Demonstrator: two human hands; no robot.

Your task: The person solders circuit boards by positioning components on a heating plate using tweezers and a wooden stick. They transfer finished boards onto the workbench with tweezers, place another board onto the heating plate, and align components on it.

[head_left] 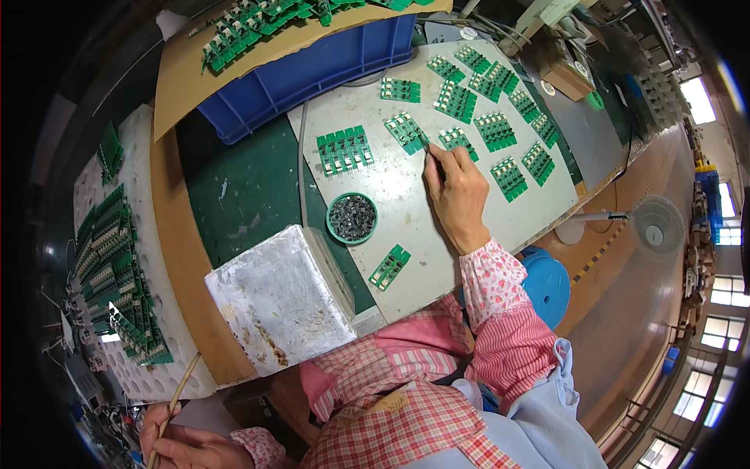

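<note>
My right hand reaches over the pale work board, its thumb and fingers pinched at the lower right corner of a green circuit board. Around it lie several similar small circuit boards, most to the right. To its left is a wider row of joined boards. Below that sits a round green dish filled with small black parts. One lone circuit board lies nearer me. At the lower left, my left hand is closed round a thin wooden stick.
A whitish, stained block stands at the table's near edge. White foam holding stacked circuit boards lies at left. Behind, a blue crate carries cardboard with more boards. A blue stool and fan stand at right.
</note>
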